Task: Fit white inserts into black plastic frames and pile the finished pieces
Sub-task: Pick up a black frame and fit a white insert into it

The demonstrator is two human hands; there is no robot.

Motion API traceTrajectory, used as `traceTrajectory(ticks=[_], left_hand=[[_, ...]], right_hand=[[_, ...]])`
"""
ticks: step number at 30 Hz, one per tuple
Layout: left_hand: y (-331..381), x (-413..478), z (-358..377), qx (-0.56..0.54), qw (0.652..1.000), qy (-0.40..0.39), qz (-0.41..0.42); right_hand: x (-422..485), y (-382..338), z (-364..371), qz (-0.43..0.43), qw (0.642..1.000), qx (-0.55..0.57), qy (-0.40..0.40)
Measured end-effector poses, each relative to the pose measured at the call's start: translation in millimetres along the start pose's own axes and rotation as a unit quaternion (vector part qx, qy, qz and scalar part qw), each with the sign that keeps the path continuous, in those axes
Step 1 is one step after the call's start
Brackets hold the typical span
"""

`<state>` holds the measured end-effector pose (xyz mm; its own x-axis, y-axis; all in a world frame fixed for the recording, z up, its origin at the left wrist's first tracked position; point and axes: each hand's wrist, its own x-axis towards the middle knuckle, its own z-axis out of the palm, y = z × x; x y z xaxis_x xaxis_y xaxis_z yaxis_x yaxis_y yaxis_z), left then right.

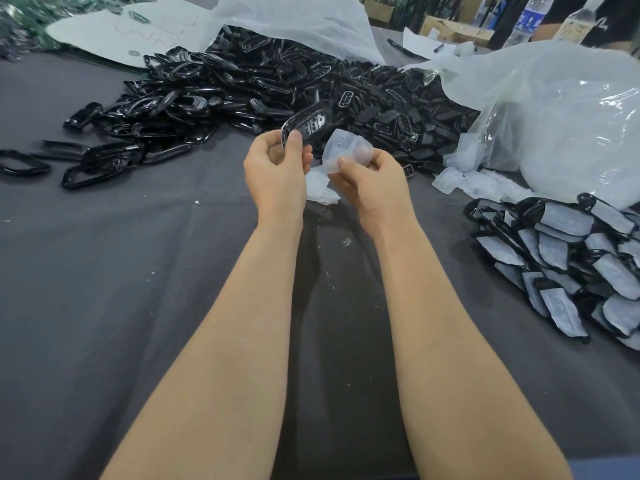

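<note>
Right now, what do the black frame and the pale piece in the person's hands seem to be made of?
The black frame: likely hard plastic, glossy, with sharp highlights. The pale piece: probably soft silicone or rubber, milky and see-through.

Dark grey cloth (104,271) covers the table; perhaps cardboard boxes (446,29) behind.

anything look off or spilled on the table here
Nothing looks damaged. Loose white inserts lie spilled beside the clear bag, a few black frames lie apart from the big pile at far left, and small white scraps dot the grey cloth.
</note>
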<state>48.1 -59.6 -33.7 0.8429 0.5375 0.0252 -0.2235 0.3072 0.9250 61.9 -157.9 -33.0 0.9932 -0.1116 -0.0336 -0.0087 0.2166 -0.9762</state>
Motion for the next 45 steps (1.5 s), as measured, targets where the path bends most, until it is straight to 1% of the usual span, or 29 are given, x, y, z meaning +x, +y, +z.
traceTrajectory(ticks=[3,7,10,12,19,23,25,28,34,36,37,39,41,45], left_hand=[[0,0,0,-0.003,0.999,-0.038,-0.012],[1,-2,2,0.078,0.993,-0.091,-0.003],[1,-3,3,0.096,0.987,-0.128,-0.020],[0,-3,3,0.108,0.986,-0.122,-0.021],[-2,-5,6,0.084,0.993,-0.086,-0.016],[0,5,-1,0.051,0.998,-0.029,-0.026],[-2,8,-3,0.073,0.997,-0.025,-0.019],[-5,4,1,0.152,0.987,-0.042,-0.003],[-6,3,-2,0.241,0.968,-0.038,0.058],[-4,2,-3,0.239,0.968,-0.041,0.064],[-3,1,-2,0.226,0.971,-0.048,0.059],[-1,1,-1,0.184,0.980,-0.072,0.036],[-1,0,0,0.167,0.981,-0.092,0.030],[-1,-2,0,0.157,0.982,-0.103,0.035]], right_hand=[[-1,0,-2,-0.024,0.999,-0.037,-0.007],[0,-1,-5,-0.035,0.997,-0.062,-0.005],[-2,-1,-5,-0.048,0.995,-0.089,-0.025],[-3,-2,-4,-0.041,0.994,-0.099,-0.019],[-4,-3,1,0.002,0.998,-0.057,0.015],[1,-7,-10,0.035,0.994,0.040,0.094],[2,-7,-14,0.020,0.994,0.031,0.108],[2,-3,-10,-0.007,0.995,-0.018,0.099],[4,-4,-11,-0.030,0.992,-0.027,0.116],[4,-6,-12,-0.049,0.991,-0.027,0.125],[3,-7,-12,-0.057,0.991,-0.006,0.122],[2,-10,-11,-0.072,0.992,0.050,0.096],[0,-13,-10,-0.083,0.991,0.077,0.068],[-3,-15,-7,-0.095,0.993,0.044,0.049]])
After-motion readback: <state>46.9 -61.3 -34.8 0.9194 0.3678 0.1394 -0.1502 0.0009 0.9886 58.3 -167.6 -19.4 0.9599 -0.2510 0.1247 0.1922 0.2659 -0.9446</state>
